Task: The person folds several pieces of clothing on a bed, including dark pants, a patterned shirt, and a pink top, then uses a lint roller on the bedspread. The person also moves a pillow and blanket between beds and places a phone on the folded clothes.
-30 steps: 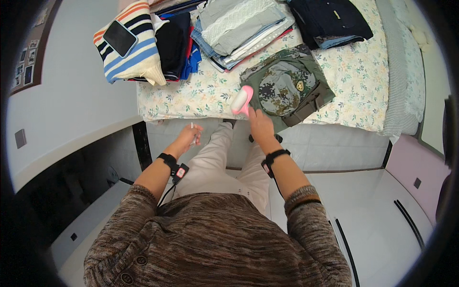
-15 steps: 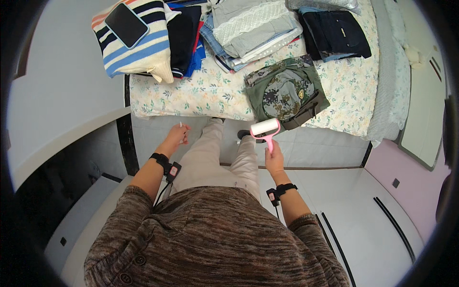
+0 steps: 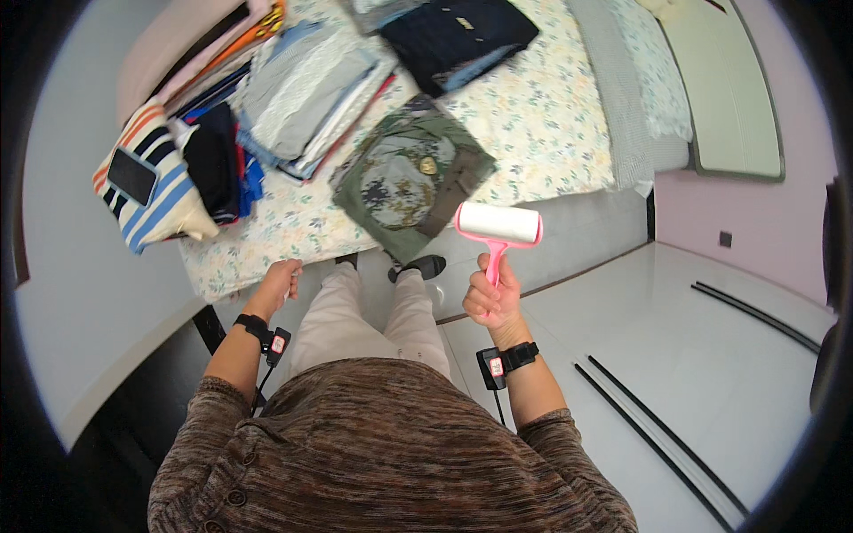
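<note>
My right hand (image 3: 493,298) is closed round the pink handle of a lint roller (image 3: 499,223). Its white roll points up, held off to the right of the bed. My left hand (image 3: 281,284) has its fingers curled beside the bed's front edge; a bit of something white and thin shows at them, too small to name. Between the hands, a folded green camouflage garment (image 3: 369,233) lies on the bed's edge, and a camouflage cap-like piece with a badge (image 3: 400,184) rests on it.
On the floral bed sheet (image 3: 551,133) stand a stack of folded clothes (image 3: 306,98), dark folded jeans (image 3: 458,40), and a striped knit (image 3: 169,209) with a phone (image 3: 132,176) on it. Black rods (image 3: 657,435) lie on the floor at right.
The view has swung right, so the bed and clothes sit further left. My right hand has raised the lint roller and turned it upright. My left hand stays closed.
</note>
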Motion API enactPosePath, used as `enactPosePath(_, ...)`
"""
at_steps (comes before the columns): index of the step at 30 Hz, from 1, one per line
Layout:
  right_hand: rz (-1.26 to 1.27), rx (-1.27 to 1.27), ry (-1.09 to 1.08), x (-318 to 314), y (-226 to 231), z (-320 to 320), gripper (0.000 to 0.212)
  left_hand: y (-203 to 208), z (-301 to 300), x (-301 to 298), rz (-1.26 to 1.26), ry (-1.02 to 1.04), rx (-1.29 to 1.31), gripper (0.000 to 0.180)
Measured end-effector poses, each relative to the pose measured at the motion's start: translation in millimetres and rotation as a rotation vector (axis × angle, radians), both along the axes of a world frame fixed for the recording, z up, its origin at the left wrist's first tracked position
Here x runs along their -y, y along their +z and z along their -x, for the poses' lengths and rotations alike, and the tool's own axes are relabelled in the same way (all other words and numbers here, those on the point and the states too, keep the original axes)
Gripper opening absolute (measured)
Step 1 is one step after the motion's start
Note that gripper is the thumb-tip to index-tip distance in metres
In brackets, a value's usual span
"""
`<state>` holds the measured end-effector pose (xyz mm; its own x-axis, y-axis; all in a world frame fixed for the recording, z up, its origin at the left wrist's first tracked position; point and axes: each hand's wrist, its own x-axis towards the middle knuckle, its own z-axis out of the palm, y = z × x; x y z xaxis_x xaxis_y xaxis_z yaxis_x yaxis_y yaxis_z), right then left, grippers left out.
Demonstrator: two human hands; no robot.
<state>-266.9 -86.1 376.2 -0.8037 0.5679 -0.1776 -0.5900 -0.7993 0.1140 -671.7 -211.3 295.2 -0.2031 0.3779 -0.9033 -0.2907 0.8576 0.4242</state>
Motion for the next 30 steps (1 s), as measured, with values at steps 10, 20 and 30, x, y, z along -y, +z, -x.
enactPosePath(10, -0.392, 0.984, -0.137, -9.8, 11.3, -153.7, 0.032, 4.4, -168.6, -114.2, -0.167, -0.34, 0.073, 0.029)
enactPosePath(20, -0.791, 1.824, -0.261, -28.2, -50.2, -217.0, 0.024, -4.7, -270.4, -186.3, -0.136, -0.487, -0.053, 0.023)
enactPosePath(30, -1.136, 1.862, -0.126, -162.9, -43.1, -241.5, 0.031, -38.0, -301.1, -279.8, -0.159, -0.403, 0.038, 0.029)
